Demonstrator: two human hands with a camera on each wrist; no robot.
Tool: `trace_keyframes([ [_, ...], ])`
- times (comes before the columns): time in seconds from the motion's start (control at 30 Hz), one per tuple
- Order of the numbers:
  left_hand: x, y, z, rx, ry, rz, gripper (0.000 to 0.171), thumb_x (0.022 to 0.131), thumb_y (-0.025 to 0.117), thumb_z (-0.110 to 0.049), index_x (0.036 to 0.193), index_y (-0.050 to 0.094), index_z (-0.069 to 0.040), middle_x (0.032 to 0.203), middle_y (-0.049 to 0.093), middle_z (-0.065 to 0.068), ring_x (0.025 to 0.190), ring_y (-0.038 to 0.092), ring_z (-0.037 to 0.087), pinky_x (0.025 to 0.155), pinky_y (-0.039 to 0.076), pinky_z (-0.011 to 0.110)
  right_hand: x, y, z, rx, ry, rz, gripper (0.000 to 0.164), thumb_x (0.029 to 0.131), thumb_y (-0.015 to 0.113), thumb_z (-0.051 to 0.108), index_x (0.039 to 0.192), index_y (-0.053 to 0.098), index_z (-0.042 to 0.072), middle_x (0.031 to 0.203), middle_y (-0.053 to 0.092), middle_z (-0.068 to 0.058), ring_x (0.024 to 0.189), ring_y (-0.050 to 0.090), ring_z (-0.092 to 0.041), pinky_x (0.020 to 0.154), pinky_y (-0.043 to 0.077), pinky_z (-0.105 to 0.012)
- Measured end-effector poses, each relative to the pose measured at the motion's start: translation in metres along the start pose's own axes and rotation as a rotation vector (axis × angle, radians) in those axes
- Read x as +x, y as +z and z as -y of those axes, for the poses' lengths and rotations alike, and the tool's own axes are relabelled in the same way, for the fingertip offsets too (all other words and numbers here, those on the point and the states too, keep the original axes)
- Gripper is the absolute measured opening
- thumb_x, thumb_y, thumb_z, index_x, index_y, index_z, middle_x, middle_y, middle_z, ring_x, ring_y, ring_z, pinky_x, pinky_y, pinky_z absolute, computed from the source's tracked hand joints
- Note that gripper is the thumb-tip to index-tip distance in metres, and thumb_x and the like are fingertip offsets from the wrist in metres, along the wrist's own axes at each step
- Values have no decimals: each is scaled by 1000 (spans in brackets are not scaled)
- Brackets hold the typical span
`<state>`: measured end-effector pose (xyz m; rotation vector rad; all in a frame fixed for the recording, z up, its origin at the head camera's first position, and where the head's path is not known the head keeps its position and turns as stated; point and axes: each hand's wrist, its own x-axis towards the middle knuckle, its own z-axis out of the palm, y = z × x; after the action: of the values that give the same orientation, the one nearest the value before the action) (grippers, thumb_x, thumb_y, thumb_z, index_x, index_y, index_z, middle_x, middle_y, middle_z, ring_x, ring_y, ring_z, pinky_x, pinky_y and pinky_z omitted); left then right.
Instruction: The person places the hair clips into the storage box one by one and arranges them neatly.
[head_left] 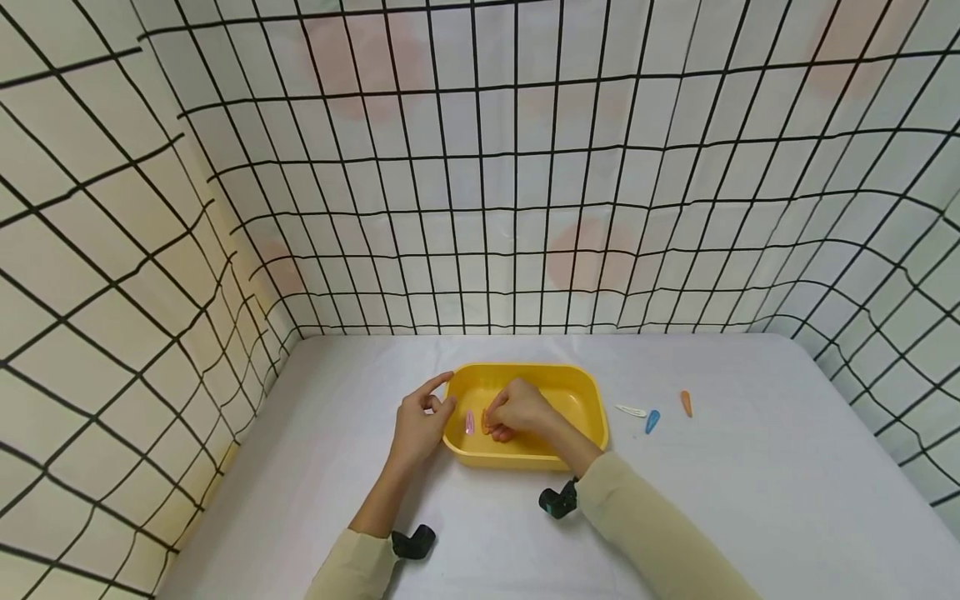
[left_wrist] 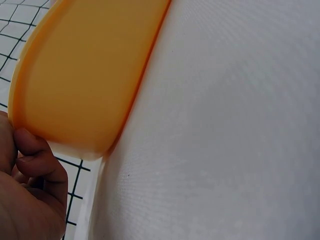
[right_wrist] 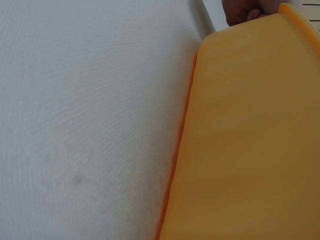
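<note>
A yellow plastic tray (head_left: 585,417) sits on the white-covered table. My left hand (head_left: 420,425) grips its left end, thumb at the rim and index finger stretched toward the far corner. In the left wrist view, curled fingers (left_wrist: 37,157) press against the tray's end wall. Inside the tray, my right hand (head_left: 521,407) reaches down and pinches an orange hair clip (head_left: 485,422), partly hidden by the fingertips. A pink hair clip (head_left: 469,422) lies just left of it on the tray floor. The right wrist view shows mainly the tray's outer side wall (right_wrist: 245,135).
Right of the tray lie a white hair clip (head_left: 631,411), a blue hair clip (head_left: 652,421) and another orange hair clip (head_left: 686,403). A black wire grid (head_left: 480,208) stands along the back and both sides of the table.
</note>
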<state>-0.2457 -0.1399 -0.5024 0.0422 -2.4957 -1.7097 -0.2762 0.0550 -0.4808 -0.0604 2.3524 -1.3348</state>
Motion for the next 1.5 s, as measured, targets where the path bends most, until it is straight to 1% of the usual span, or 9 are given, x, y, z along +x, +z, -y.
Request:
trace_keyframes([
  [0.33, 1, 1, 1, -4, 1, -4, 42, 95, 70, -18, 136, 67, -27, 64, 50, -1, 51, 39, 12, 46, 36, 19, -1, 2, 0, 11, 22, -26, 7, 89, 75, 6, 85, 74, -1, 71, 71, -11, 55, 69, -16, 57, 59, -26],
  [0.43, 1, 1, 0, -6, -2, -1, 42, 95, 70, -19, 136, 67, -27, 64, 49, -1, 51, 39, 12, 46, 36, 19, -2, 1, -1, 15, 20, -21, 7, 89, 75, 6, 87, 75, 0, 72, 71, -11, 56, 69, -16, 58, 60, -26],
  [0.53, 0, 1, -1, -5, -6, 0, 42, 95, 70, -19, 136, 67, -27, 64, 50, -1, 51, 39, 12, 46, 36, 19, -4, -2, -2, 13, -3, -12, 7, 89, 74, 7, 89, 75, 1, 74, 71, -11, 59, 69, -18, 60, 60, -27],
  [0.7, 0, 3, -2, 1, -11, 9, 43, 95, 69, -20, 137, 67, -27, 65, 50, -1, 51, 40, 12, 47, 37, 20, -9, -13, -7, 18, -46, -37, 12, 88, 79, 13, 95, 75, 4, 78, 72, -9, 66, 68, -19, 64, 60, -27],
  [0.8, 0, 3, -2, 5, -8, 3, 43, 95, 70, -20, 136, 67, -28, 65, 50, -1, 52, 41, 12, 47, 37, 19, -13, -20, -10, 27, -48, -62, 17, 87, 82, 18, 98, 74, 6, 83, 73, -7, 70, 67, -19, 65, 59, -26],
  [1.07, -1, 3, 0, 28, -15, -18, 42, 95, 71, -21, 136, 68, -29, 65, 50, -1, 50, 40, 12, 46, 37, 20, -26, -38, -22, 52, -61, -90, 18, 89, 81, 18, 101, 72, 8, 92, 74, -6, 76, 68, -21, 72, 60, -28],
  [1.2, -1, 3, 2, 29, -26, -16, 42, 95, 71, -22, 136, 68, -30, 66, 51, 0, 50, 41, 13, 46, 38, 20, -31, -53, -28, 81, -98, -74, 20, 90, 78, 16, 105, 71, 6, 95, 75, -6, 79, 69, -23, 75, 61, -31],
  [1.33, -1, 3, 1, 29, -38, -16, 43, 95, 71, -23, 137, 67, -31, 68, 52, 1, 51, 41, 14, 47, 38, 19, -39, -67, -31, 93, -143, -62, 26, 91, 77, 16, 111, 70, 1, 97, 75, -7, 84, 71, -27, 77, 62, -33],
  [1.5, -1, 2, 0, 25, -20, -12, 45, 95, 70, -22, 139, 66, -29, 67, 51, 1, 50, 41, 13, 46, 38, 20, -50, -84, -33, 101, -199, -62, 31, 92, 76, 17, 116, 69, -2, 100, 74, -9, 93, 71, -34, 79, 63, -35],
])
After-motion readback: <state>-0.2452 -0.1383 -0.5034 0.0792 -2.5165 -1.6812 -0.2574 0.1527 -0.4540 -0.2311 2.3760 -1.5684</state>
